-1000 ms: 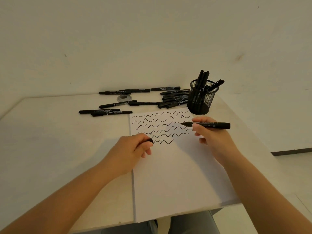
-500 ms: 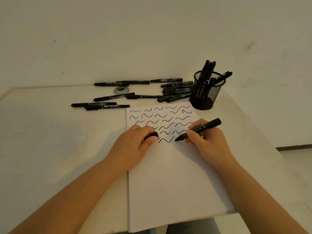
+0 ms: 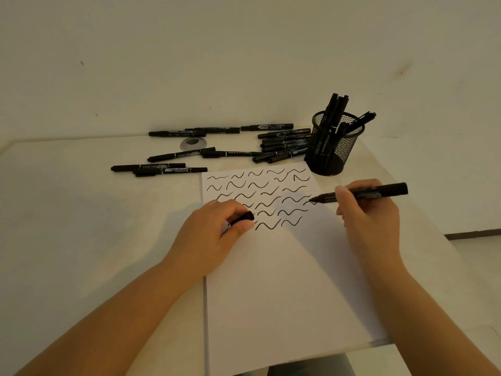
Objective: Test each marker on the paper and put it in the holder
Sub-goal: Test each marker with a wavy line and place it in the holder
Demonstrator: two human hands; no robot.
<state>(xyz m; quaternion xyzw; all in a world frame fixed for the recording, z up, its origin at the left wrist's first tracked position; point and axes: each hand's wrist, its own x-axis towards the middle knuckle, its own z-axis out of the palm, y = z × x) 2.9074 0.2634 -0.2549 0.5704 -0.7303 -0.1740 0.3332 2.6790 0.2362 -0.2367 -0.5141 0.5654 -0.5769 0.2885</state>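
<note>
marker (image 3: 360,194): gripped by right hand (image 3: 367,213), tip shifted right to the paper's (image 3: 284,280) right edge
cap (image 3: 242,218): still pinched in left hand (image 3: 214,237)
holder (image 3: 334,147): far right, unmoved

You sit at a plain desk (image 3: 81,240) set against a bare off-white wall (image 3: 244,63), like a simple office or study corner: a mesh pen holder (image 3: 334,150), scattered markers (image 3: 284,145), white paper (image 3: 284,280).
</note>
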